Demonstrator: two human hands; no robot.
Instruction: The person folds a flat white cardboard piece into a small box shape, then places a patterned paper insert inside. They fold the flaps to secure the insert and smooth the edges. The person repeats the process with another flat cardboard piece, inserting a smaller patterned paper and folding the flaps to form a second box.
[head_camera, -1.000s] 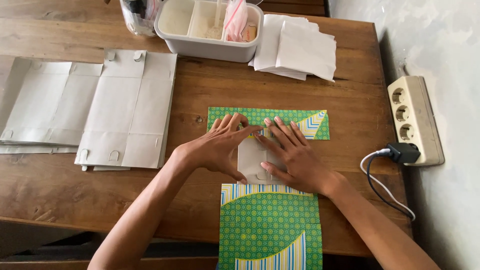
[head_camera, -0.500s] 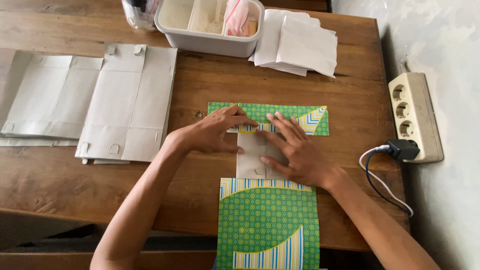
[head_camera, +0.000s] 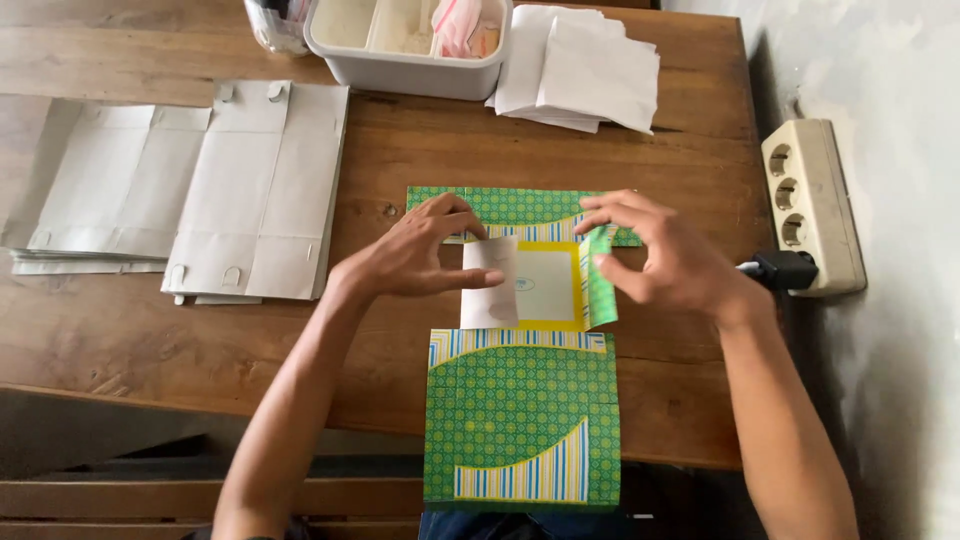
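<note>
Lying in the middle of the wooden table (head_camera: 200, 340) is one green patterned paper sheet (head_camera: 522, 415), its near part hanging past the near edge and its far strip reaching between the two hands. The left hand (head_camera: 420, 262) pinches the white left flap (head_camera: 490, 290) of the sheet between thumb and fingers, folding it inward. The right hand (head_camera: 665, 262) grips the green right flap (head_camera: 600, 290) the same way, holding it upright. Between the two flaps sits one yellow square panel (head_camera: 545, 285) with a pale centre.

To the left lie two flattened white paper bags (head_camera: 255, 190) in plain sight (more edges show beneath them, too hidden to count). At the far edge stands one white plastic tub (head_camera: 400, 65) with compartments, holding a pink packet (head_camera: 455, 20). Just left of it is one clear jar (head_camera: 275, 25), only partly in view. Just right of the tub is a small pile of white folded papers (head_camera: 585, 65); the count is unclear. On the right wall side sits one beige power strip (head_camera: 810, 205) with one black plug (head_camera: 785, 270) in it.
</note>
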